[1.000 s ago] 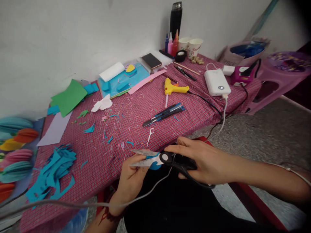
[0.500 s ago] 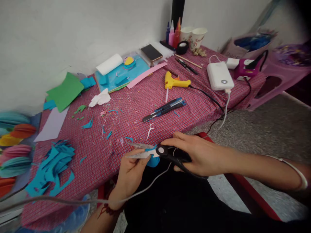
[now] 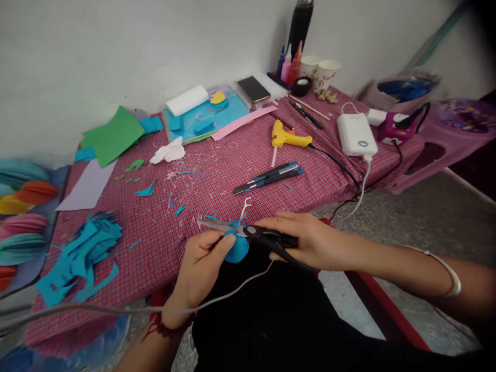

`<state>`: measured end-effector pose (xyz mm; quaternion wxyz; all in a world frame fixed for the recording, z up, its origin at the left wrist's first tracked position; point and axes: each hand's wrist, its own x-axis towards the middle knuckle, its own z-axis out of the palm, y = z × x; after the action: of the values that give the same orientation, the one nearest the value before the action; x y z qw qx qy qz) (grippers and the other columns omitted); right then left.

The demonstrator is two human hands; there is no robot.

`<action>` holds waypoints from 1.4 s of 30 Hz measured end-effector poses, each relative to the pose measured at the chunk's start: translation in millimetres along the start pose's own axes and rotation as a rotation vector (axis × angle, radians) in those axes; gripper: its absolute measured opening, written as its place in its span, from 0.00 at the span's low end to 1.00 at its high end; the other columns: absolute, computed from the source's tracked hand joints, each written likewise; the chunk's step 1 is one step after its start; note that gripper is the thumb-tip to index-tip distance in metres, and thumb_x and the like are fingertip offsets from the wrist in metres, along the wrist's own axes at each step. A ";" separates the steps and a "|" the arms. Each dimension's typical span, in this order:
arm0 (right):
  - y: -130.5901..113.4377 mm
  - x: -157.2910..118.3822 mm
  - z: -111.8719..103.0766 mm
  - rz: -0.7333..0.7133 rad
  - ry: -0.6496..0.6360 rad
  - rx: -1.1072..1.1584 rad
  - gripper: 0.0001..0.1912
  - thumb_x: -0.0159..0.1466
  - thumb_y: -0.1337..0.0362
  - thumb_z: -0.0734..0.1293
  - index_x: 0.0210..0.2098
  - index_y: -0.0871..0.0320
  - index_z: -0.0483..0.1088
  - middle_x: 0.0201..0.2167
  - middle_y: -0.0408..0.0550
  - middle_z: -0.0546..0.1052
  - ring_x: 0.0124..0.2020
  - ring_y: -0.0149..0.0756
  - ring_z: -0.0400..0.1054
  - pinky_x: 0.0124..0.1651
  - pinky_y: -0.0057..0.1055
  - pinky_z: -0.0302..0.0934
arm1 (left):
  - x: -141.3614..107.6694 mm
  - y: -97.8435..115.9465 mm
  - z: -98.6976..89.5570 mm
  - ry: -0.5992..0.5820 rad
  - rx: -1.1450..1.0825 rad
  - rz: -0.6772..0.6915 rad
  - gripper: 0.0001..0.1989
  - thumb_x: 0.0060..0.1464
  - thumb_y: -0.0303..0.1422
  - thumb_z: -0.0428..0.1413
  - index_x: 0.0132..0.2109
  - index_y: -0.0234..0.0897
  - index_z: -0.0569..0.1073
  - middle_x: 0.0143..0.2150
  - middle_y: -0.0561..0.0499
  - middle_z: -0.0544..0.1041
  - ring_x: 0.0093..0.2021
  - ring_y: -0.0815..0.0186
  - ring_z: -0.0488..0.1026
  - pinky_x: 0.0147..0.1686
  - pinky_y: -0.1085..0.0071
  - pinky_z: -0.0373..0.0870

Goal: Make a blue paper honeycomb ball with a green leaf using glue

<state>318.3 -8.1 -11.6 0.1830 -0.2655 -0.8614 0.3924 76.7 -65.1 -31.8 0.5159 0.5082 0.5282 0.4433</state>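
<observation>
My right hand (image 3: 298, 240) is closed round the black handles of a pair of scissors (image 3: 248, 231), whose blades point left and look nearly together. A blue paper piece (image 3: 237, 250) hangs under the blades, pinched between the thumb and fingers of my left hand (image 3: 203, 258). Some of its blue edge shows above the blades as well. Both hands are in front of the table's near edge, above my dark-clothed lap. A white floss pick (image 3: 245, 207) lies on the cloth just beyond the scissors.
The checked tablecloth (image 3: 209, 181) carries paper scraps, a utility knife (image 3: 267, 178), a yellow glue gun (image 3: 289, 135) and a white power bank (image 3: 355, 135). Blue offcuts (image 3: 83, 253) are heaped at the left. A pale cable (image 3: 127, 310) crosses in front of my left wrist.
The scissor blades were spread apart and have closed on the blue paper. More of the paper shows below them. The view has shifted slightly.
</observation>
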 end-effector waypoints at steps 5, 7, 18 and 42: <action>-5.3 39.0 -13.4 -0.081 0.014 0.008 0.23 0.60 0.64 0.71 0.54 0.57 0.70 0.42 0.48 0.78 0.42 0.35 0.72 0.46 0.29 0.63 | 4.8 3.8 -16.0 0.131 -0.043 0.051 0.08 0.57 0.36 0.59 0.32 0.38 0.78 0.26 0.56 0.71 0.28 0.71 0.63 0.28 0.74 0.61; -10.4 52.6 -18.6 -0.115 -0.001 -0.003 0.23 0.60 0.64 0.71 0.54 0.57 0.70 0.43 0.47 0.78 0.42 0.35 0.72 0.45 0.29 0.63 | 5.2 7.6 -23.5 0.170 -0.038 0.089 0.09 0.57 0.37 0.59 0.32 0.38 0.78 0.26 0.55 0.70 0.28 0.71 0.62 0.28 0.74 0.60; -42.9 68.0 -36.9 -0.144 -0.203 -0.108 0.35 0.56 0.58 0.74 0.60 0.58 0.61 0.54 0.53 0.70 0.54 0.41 0.65 0.57 0.36 0.59 | -3.7 24.6 -46.9 0.162 -0.003 0.190 0.08 0.57 0.37 0.59 0.34 0.40 0.80 0.27 0.55 0.75 0.27 0.71 0.66 0.27 0.76 0.63; -38.8 56.1 -35.8 -0.172 -0.087 -0.109 0.26 0.61 0.58 0.71 0.57 0.56 0.68 0.42 0.48 0.78 0.40 0.34 0.71 0.42 0.28 0.63 | -3.3 24.1 -43.0 0.143 0.078 0.206 0.09 0.58 0.37 0.58 0.33 0.39 0.79 0.26 0.53 0.73 0.28 0.69 0.65 0.28 0.72 0.64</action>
<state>280.4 24.9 46.7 0.1638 -0.1829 -0.9082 0.3391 35.6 -63.8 -4.4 0.4085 0.5466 0.5256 0.5081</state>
